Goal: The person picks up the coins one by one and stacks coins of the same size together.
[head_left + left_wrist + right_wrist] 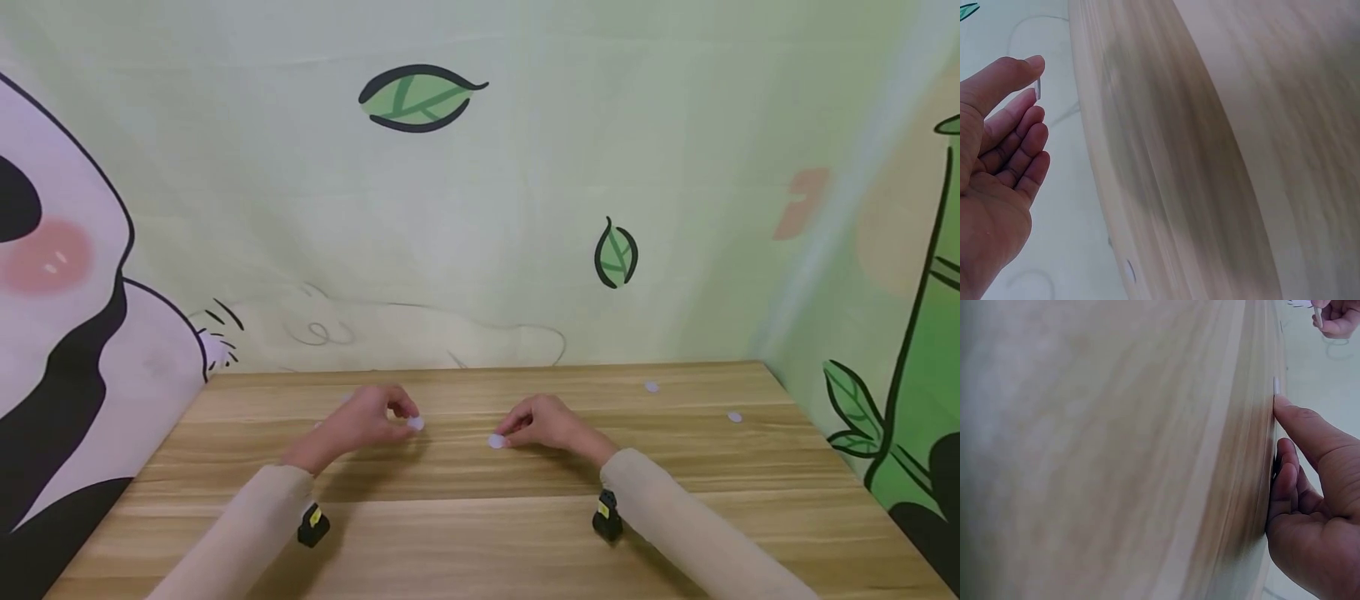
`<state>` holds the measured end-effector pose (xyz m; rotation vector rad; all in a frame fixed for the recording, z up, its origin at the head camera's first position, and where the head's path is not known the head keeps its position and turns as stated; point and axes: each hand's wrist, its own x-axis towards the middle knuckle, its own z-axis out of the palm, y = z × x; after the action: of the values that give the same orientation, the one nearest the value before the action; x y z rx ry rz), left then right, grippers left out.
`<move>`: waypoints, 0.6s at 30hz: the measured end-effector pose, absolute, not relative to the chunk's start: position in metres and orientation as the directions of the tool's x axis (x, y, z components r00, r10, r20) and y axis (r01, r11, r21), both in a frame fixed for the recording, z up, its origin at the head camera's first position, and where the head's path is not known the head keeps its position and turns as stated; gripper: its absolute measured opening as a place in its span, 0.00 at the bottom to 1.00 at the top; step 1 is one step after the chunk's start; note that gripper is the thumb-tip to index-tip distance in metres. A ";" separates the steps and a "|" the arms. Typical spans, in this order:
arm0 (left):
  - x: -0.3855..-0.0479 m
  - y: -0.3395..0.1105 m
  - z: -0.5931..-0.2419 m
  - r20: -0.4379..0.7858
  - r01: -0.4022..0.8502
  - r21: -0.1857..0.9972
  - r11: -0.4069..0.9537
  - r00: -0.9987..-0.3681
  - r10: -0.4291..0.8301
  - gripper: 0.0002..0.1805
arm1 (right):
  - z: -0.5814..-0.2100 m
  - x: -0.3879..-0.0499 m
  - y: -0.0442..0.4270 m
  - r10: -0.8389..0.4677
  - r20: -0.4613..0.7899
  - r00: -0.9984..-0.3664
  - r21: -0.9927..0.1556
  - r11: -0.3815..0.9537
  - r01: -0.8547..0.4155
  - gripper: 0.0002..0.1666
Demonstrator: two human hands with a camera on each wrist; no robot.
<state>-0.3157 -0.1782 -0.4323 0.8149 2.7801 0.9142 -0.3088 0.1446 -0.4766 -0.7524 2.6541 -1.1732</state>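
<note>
On the backdrop at the far left is a printed panda [67, 275], above and beyond the tabletop's [480, 533] left edge. A beige sleeve [240, 529] reaches in from the near edge, a small black device [313, 527] at its cuff. The left hand [371, 417], left of the tabletop's middle and nearer the far edge, pinches a pale round disc [416, 424] between thumb and index fingertips; its other fingers are loosely bent. The left wrist view shows that disc edge-on, and a pale sliver [1130, 270] lies on the tabletop close to the far edge.

To the right, across a gap, the right hand [547, 423] has a second disc [497, 442] at its thumb and index tips, the remaining fingers curled inward. In the right wrist view this disc is edge-on, very low over the tabletop; whether it touches cannot be told. Another black device [607, 517] sits at the right sleeve [697, 521].

Further right, one loose disc [652, 387] lies near the far edge; another disc [735, 417] lies right of it and slightly nearer, towards the far right corner. Beyond the right edge the backdrop shows a green stalk [926, 392].
</note>
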 end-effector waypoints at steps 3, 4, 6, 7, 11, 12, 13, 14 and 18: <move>-0.316 -0.170 -0.432 0.078 0.479 0.568 0.669 -0.841 0.536 0.08 | -0.477 -0.308 0.145 -0.493 0.065 -0.868 -0.732 0.567 -0.377 0.08; -0.316 -0.167 -0.431 0.080 0.482 0.571 0.665 -0.839 0.539 0.08 | -0.477 -0.308 0.145 -0.491 0.062 -0.869 -0.734 0.568 -0.374 0.08; -0.316 -0.161 -0.430 0.079 0.489 0.568 0.662 -0.833 0.548 0.08 | -0.476 -0.308 0.144 -0.491 0.061 -0.869 -0.733 0.569 -0.373 0.08; -0.316 -0.158 -0.430 0.073 0.488 0.569 0.661 -0.831 0.551 0.08 | -0.476 -0.307 0.144 -0.491 0.061 -0.869 -0.733 0.569 -0.373 0.08; -0.316 -0.147 -0.431 0.053 0.485 0.571 0.663 -0.827 0.559 0.08 | -0.474 -0.306 0.144 -0.497 0.063 -0.865 -0.733 0.566 -0.378 0.08; -0.316 -0.145 -0.431 0.054 0.487 0.571 0.661 -0.825 0.562 0.08 | -0.474 -0.306 0.144 -0.497 0.062 -0.865 -0.734 0.564 -0.377 0.08; -0.316 -0.143 -0.431 0.055 0.489 0.576 0.655 -0.823 0.565 0.08 | -0.473 -0.306 0.144 -0.496 0.060 -0.866 -0.737 0.563 -0.374 0.08; -0.316 -0.142 -0.431 0.058 0.491 0.580 0.650 -0.821 0.568 0.08 | -0.473 -0.306 0.144 -0.495 0.058 -0.867 -0.739 0.562 -0.371 0.08; -0.316 -0.137 -0.433 0.069 0.499 0.602 0.624 -0.811 0.581 0.08 | -0.473 -0.305 0.143 -0.486 0.047 -0.872 -0.746 0.564 -0.355 0.08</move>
<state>-0.3163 -0.1370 -0.4329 0.9061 2.7096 0.9437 -0.3053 0.1433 -0.4725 -0.7136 2.6303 -1.1987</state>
